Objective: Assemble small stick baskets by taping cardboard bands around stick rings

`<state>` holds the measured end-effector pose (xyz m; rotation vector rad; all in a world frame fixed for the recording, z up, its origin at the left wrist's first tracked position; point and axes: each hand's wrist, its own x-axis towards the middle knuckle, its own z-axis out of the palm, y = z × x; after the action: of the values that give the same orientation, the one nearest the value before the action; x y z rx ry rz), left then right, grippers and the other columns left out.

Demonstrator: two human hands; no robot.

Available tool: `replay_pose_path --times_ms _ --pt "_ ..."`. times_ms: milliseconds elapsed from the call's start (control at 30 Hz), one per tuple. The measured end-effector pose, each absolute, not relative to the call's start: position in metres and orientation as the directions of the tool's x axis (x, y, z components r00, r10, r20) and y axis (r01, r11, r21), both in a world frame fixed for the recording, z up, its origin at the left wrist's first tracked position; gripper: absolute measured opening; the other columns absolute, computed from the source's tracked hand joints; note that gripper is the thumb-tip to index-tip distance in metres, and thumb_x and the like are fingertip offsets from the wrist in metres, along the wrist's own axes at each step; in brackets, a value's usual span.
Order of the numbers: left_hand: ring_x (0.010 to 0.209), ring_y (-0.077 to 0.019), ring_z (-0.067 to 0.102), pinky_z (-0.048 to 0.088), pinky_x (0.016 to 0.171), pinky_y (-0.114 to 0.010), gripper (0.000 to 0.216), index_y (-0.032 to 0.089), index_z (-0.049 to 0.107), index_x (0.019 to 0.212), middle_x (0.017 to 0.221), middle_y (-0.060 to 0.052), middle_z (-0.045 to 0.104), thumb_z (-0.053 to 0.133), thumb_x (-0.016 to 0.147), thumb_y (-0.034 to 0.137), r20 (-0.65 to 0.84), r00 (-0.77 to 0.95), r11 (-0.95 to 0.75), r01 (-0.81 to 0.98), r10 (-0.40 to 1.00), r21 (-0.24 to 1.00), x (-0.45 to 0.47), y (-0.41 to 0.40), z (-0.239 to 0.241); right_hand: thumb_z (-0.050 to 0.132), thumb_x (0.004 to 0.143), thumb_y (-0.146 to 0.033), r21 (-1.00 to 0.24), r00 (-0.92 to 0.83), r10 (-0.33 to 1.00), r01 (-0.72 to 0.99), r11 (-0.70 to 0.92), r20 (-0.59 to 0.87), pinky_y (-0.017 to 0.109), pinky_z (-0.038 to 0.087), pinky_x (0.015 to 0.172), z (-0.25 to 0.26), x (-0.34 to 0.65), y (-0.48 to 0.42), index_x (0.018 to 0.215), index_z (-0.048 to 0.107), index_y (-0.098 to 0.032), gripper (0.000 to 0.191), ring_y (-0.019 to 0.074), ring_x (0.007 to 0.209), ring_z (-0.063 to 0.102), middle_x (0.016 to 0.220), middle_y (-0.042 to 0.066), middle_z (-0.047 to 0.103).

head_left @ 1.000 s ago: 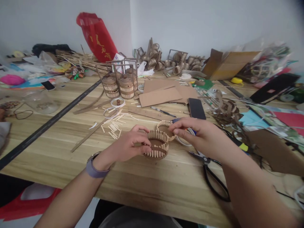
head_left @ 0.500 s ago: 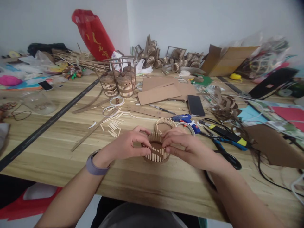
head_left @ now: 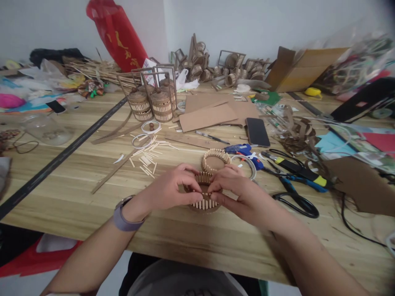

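A small round basket of pale sticks on a brown cardboard base rests on the wooden table in front of me. My left hand grips its left side with curled fingers. My right hand closes on its right side, fingertips pinching a brown strip against the sticks. Both hands meet over the basket and hide most of it. A second stick ring lies just behind. Loose cut sticks are scattered to the left.
A blue glue gun, scissors, a phone, cardboard sheets and a tape ring lie to the right and behind. Finished stick cages stand farther back. A black strip crosses the left of the table.
My right hand came down from the second ring onto the basket's right side and both hands closed together over it. The view has tilted slightly.
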<state>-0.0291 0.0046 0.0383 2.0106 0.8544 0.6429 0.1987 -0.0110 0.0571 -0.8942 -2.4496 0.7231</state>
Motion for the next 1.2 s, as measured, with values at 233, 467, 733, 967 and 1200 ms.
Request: replay_pose_path --times_ms 233,467,733,967,1200 --pt "0.121 -0.0257 0.053 0.046 0.094 -0.037 0.007 0.021 0.074 0.078 0.091 -0.007 0.071 0.069 0.079 0.024 0.137 0.615 -0.426 0.352 0.777 0.833 -0.025 0.002 0.039 0.055 0.094 -0.019 -0.613 -0.659 0.724 0.490 0.620 0.204 0.043 0.032 0.096 0.054 0.196 -0.013 0.085 0.062 -0.020 0.011 0.0179 0.086 0.056 0.081 0.001 0.063" --pt "0.120 -0.0260 0.054 0.046 0.095 -0.037 0.007 0.021 0.073 0.074 0.088 -0.005 0.072 0.068 0.078 0.024 0.147 0.590 -0.435 0.382 0.794 0.815 -0.020 0.001 0.039 0.056 0.092 -0.017 -0.598 -0.627 0.753 0.531 0.601 0.201 0.045 0.031 0.098 0.050 0.194 -0.015 0.085 0.064 -0.021 0.011 0.0192 0.088 0.057 0.082 0.001 0.064" --pt "0.122 -0.0265 0.053 0.046 0.095 -0.036 0.006 0.020 0.073 0.074 0.086 -0.004 0.073 0.069 0.078 0.022 0.143 0.564 -0.432 0.421 0.813 0.797 -0.019 0.000 0.037 0.059 0.089 -0.013 -0.610 -0.571 0.791 0.552 0.568 0.220 0.048 0.027 0.102 0.044 0.192 -0.015 0.087 0.064 -0.023 0.011 0.0193 0.087 0.060 0.085 0.000 0.068" --pt "0.122 -0.0264 0.053 0.045 0.097 -0.038 0.008 0.021 0.073 0.078 0.093 -0.005 0.072 0.069 0.081 0.028 0.152 0.584 -0.451 0.410 0.798 0.793 -0.021 0.001 0.030 0.059 0.088 -0.012 -0.623 -0.549 0.804 0.552 0.555 0.230 0.049 0.025 0.107 0.042 0.190 -0.017 0.091 0.059 -0.024 0.013 0.0176 0.085 0.062 0.085 -0.001 0.068" --pt "0.120 -0.0265 0.054 0.048 0.093 -0.038 0.009 0.021 0.068 0.072 0.087 -0.004 0.071 0.069 0.079 0.028 0.166 0.546 -0.437 0.414 0.821 0.798 -0.017 0.002 0.027 0.056 0.089 -0.012 -0.617 -0.549 0.794 0.538 0.574 0.261 0.049 0.027 0.106 0.040 0.186 -0.018 0.091 0.059 -0.024 0.013 0.0173 0.086 0.064 0.084 -0.002 0.069"
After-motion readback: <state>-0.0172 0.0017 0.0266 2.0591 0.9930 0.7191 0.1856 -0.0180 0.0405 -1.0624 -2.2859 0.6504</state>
